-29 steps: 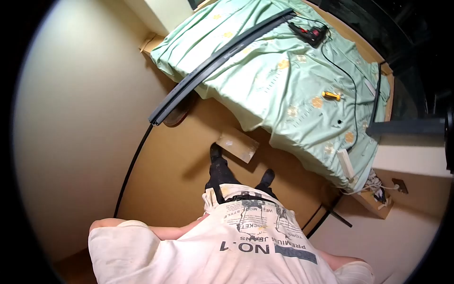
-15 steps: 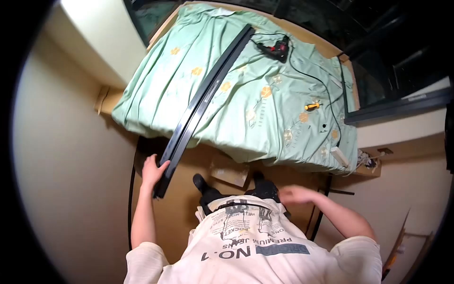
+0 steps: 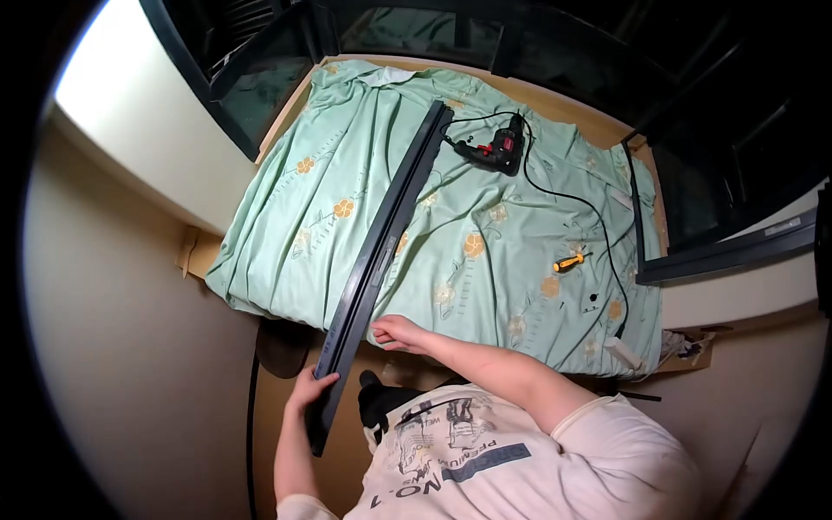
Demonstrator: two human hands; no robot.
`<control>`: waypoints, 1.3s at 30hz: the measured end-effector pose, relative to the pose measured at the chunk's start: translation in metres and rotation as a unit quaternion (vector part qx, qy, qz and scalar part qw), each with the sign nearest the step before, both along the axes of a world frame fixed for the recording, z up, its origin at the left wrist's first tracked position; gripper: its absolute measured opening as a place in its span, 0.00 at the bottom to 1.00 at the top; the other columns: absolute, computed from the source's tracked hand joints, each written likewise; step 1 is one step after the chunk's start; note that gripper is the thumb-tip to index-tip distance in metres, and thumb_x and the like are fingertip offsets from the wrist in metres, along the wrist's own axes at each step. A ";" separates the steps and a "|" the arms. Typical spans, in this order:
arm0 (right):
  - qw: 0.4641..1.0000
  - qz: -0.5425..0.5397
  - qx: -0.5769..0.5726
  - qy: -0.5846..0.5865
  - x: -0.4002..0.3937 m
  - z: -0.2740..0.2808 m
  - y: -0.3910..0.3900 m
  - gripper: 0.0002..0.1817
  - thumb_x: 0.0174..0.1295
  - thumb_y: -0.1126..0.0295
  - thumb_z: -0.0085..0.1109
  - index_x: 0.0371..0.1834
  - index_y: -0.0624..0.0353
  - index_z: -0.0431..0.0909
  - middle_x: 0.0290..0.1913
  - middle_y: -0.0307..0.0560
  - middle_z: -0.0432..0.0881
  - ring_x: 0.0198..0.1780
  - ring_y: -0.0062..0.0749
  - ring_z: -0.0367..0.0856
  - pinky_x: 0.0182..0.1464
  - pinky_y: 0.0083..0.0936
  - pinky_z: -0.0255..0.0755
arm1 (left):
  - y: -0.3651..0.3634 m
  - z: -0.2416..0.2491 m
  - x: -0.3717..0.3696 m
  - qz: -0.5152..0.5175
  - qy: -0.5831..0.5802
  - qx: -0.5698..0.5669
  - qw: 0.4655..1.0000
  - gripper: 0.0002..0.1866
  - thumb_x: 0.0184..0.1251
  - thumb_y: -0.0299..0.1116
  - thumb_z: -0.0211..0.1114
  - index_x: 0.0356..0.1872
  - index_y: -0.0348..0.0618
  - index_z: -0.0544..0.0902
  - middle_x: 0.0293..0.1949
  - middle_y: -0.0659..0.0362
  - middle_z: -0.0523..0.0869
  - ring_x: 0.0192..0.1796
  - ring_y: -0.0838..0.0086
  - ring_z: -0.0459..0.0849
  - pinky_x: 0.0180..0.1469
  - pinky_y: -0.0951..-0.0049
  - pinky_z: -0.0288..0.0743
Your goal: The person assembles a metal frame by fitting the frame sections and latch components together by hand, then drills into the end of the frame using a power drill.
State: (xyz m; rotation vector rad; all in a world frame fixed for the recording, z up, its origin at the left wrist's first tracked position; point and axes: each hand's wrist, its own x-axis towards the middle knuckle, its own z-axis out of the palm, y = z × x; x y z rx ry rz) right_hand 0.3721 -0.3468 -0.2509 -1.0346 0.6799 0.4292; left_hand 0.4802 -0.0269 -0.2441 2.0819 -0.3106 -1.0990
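A long dark metal frame profile (image 3: 371,264) with grooves along its length lies across the bedspread, its near end jutting past the bed's edge. My left hand (image 3: 310,390) is wrapped around that near end, thumb on top. Close beside the profile's right side is my right hand (image 3: 397,333), its fingers curled in; I cannot tell whether anything small is in them. A corded power drill (image 3: 496,154) rests on its side right of the profile's far end. Farther right lies a screwdriver (image 3: 569,263) with a yellow handle.
A green flowered bedspread (image 3: 494,286) covers the surface ahead. The black cord (image 3: 598,225) runs down the right side to a white power strip (image 3: 622,354). Small dark parts (image 3: 593,298) lie near the screwdriver. Dark window frames (image 3: 728,256) stand behind and to the right.
My right hand has moved from my waist up and left to beside the profile. My left hand still grips the near end. The view has tilted up.
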 end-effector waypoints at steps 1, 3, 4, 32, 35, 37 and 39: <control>0.999 -0.031 0.044 -0.001 -0.001 0.001 0.002 0.19 0.73 0.53 0.61 0.56 0.57 0.79 0.49 0.40 0.82 0.49 0.29 0.83 0.52 0.28 0.79 | -0.003 0.008 -0.006 0.000 0.003 0.009 1.000 0.26 0.60 0.43 0.80 0.51 0.31 0.86 0.41 0.55 0.91 0.41 0.73 0.88 0.48 0.70 0.82; 0.993 -0.072 0.097 -0.012 -0.002 -0.001 -0.001 0.19 0.74 0.54 0.61 0.55 0.57 0.78 0.50 0.42 0.82 0.49 0.31 0.83 0.53 0.29 0.79 | 0.001 0.019 -0.026 0.039 0.001 0.002 0.999 0.26 0.61 0.45 0.79 0.49 0.31 0.86 0.40 0.53 0.92 0.41 0.71 0.90 0.48 0.68 0.82; 0.983 -0.115 0.136 -0.035 0.005 -0.001 -0.003 0.18 0.74 0.54 0.61 0.54 0.58 0.77 0.50 0.43 0.82 0.50 0.33 0.84 0.54 0.31 0.80 | 0.001 0.019 -0.031 0.043 0.002 0.007 0.999 0.26 0.61 0.45 0.79 0.49 0.31 0.86 0.40 0.53 0.92 0.41 0.71 0.90 0.48 0.68 0.82; 0.994 -0.099 -0.040 0.024 0.042 -0.031 0.046 0.12 0.73 0.66 0.65 0.45 0.66 0.81 0.41 0.48 0.88 0.41 0.33 0.89 0.43 0.29 0.87 | -0.003 0.030 -0.001 0.045 -0.162 0.144 0.975 0.25 0.64 0.54 0.73 0.34 0.37 0.86 0.22 0.53 0.88 0.29 0.67 0.90 0.37 0.63 0.81; 0.996 -0.083 -0.027 0.020 0.043 -0.038 0.042 0.12 0.72 0.66 0.66 0.44 0.67 0.81 0.41 0.49 0.87 0.40 0.35 0.89 0.43 0.30 0.87 | -0.003 0.024 -0.003 0.050 -0.149 0.130 0.979 0.25 0.64 0.55 0.73 0.35 0.37 0.86 0.22 0.52 0.88 0.28 0.65 0.90 0.37 0.64 0.81; 0.995 -0.095 -0.018 0.010 0.043 -0.045 0.042 0.14 0.70 0.67 0.67 0.47 0.69 0.82 0.41 0.50 0.87 0.37 0.34 0.88 0.38 0.29 0.88 | 0.000 0.027 -0.006 0.028 -0.199 0.128 0.971 0.27 0.62 0.56 0.75 0.37 0.37 0.86 0.26 0.49 0.89 0.32 0.58 0.91 0.39 0.61 0.82; 0.995 -0.094 -0.009 0.014 0.042 -0.044 0.041 0.14 0.69 0.66 0.68 0.47 0.67 0.82 0.38 0.50 0.87 0.35 0.34 0.88 0.36 0.30 0.88 | 0.024 0.012 -0.011 -0.009 -0.295 0.135 0.946 0.28 0.59 0.58 0.76 0.39 0.38 0.85 0.33 0.46 0.89 0.39 0.51 0.90 0.44 0.57 0.82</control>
